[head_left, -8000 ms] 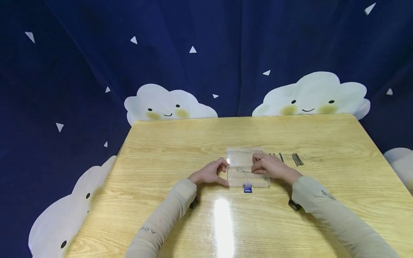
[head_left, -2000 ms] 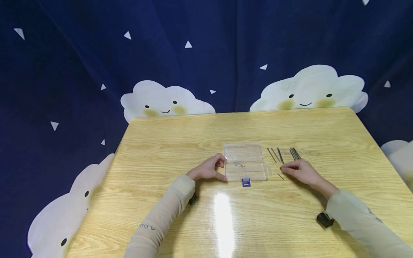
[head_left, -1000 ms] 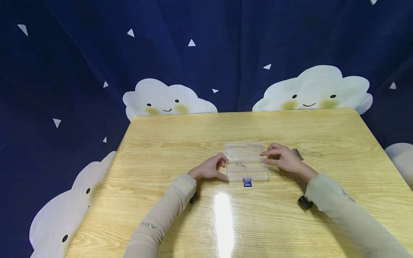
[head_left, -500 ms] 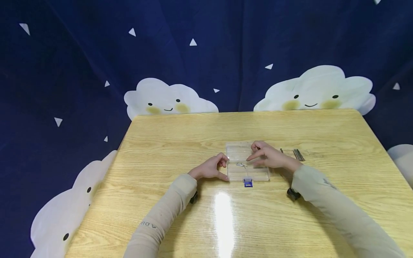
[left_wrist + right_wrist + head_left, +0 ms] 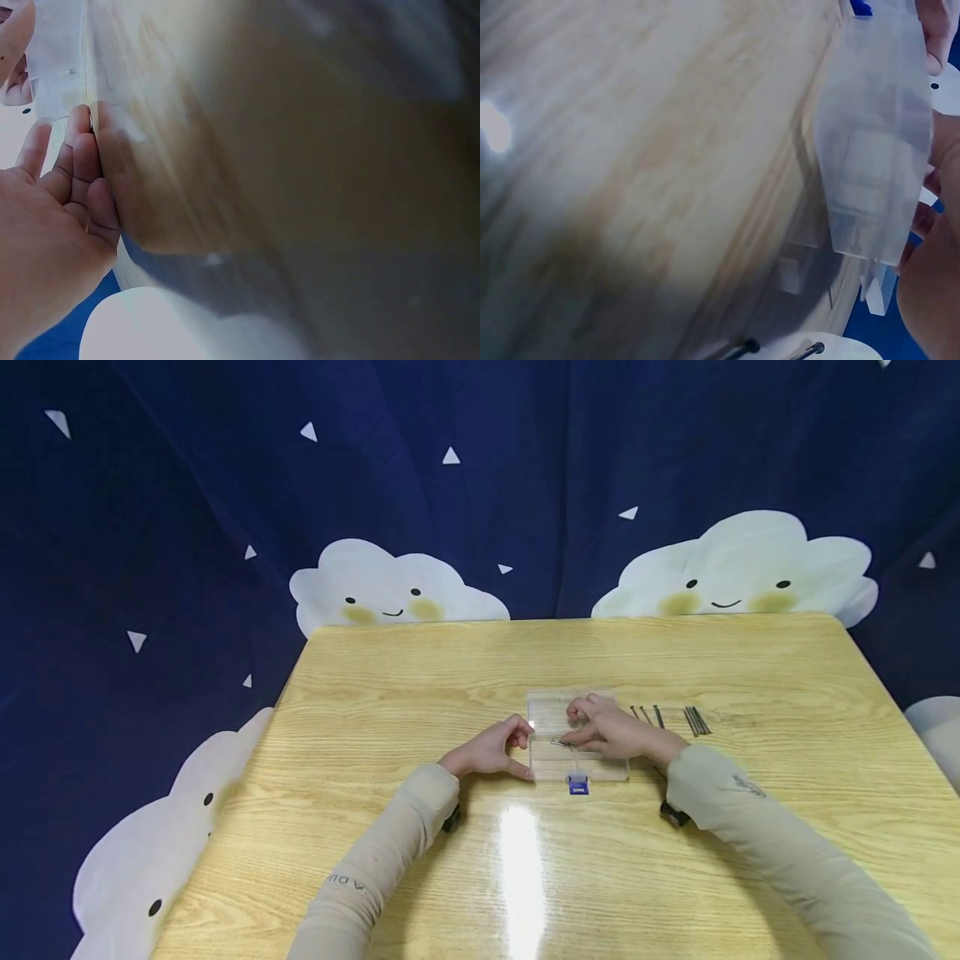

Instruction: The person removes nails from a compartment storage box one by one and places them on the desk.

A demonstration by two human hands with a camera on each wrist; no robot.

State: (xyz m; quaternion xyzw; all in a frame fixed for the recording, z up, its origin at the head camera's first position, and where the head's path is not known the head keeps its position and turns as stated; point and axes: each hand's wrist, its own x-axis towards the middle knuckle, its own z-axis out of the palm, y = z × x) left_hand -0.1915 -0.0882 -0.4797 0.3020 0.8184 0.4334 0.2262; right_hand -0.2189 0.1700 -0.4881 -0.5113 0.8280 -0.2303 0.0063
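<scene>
A clear plastic box point(image 5: 542, 768) lies with its lid point(image 5: 543, 710) folded back and its blue latch point(image 5: 577, 786) toward the person. My left hand point(image 5: 491, 749) holds the box's left side, thumb at the front corner and fingers near the hinge. In the left wrist view, the left hand's fingers point(image 5: 84, 161) are bent. Small silvery nails point(image 5: 558, 742) lie in the rear part of the box. My right hand point(image 5: 611, 731) reaches over the box, index fingertip right at those nails, other fingers curled. I cannot tell whether it pinches one.
Right of the box, several dark nails point(image 5: 658, 717) lie spaced in a row on the wooden table point(image 5: 420, 693). A tight bundle of nails point(image 5: 697, 721) lies farther right. In the right wrist view, a round nail head point(image 5: 751, 346) shows at the bottom edge. A dark blue curtain point(image 5: 375, 460) hangs behind.
Two seconds ago my right hand was at the table beside the small nail right of the box. It has since moved left into the box. My left hand has stayed at the box.
</scene>
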